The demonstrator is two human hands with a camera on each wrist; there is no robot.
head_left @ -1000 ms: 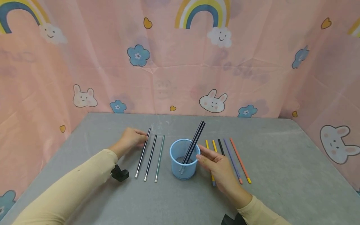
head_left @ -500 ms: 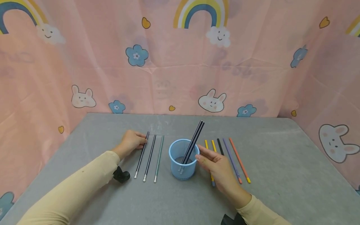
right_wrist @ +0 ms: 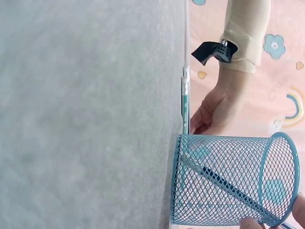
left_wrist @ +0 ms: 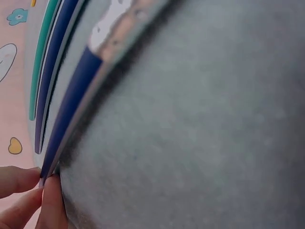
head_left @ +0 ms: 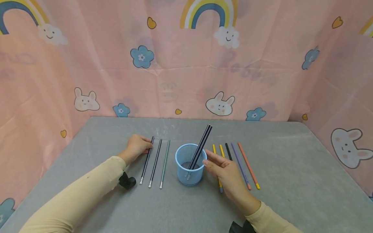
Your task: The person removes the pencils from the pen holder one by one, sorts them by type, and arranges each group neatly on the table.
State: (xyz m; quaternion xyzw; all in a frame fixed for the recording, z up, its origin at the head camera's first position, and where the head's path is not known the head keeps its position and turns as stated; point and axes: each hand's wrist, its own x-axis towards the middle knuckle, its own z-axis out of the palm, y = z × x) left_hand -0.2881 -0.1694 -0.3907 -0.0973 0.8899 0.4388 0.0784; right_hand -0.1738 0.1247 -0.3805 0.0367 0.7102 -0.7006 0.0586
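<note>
At the left of the head view my left hand (head_left: 136,148) pinches the far end of a dark pencil (head_left: 146,161). In the left wrist view, fingertips (left_wrist: 50,195) meet around the tip of that dark blue pencil (left_wrist: 76,100), which lies along the table. Beside it rest a second dark pencil (head_left: 155,163) and a green pencil (head_left: 164,163), eraser ends toward me. My right hand (head_left: 228,178) holds the rim of a blue mesh pencil cup (head_left: 189,178), standing upright. Dark pencils (head_left: 201,147) lean inside the cup toward the right.
Right of the cup lie two yellow pencils (head_left: 221,150), partly behind my right hand, a black pencil (head_left: 228,151), a purple pencil (head_left: 241,166) and an orange pencil (head_left: 248,165). The grey table (head_left: 291,168) ends at a pink printed curtain (head_left: 175,77).
The far end of the leftmost dark pencil has come down slightly toward me with my left hand, mostly in the first half second. My right hand and the cup stay put.
</note>
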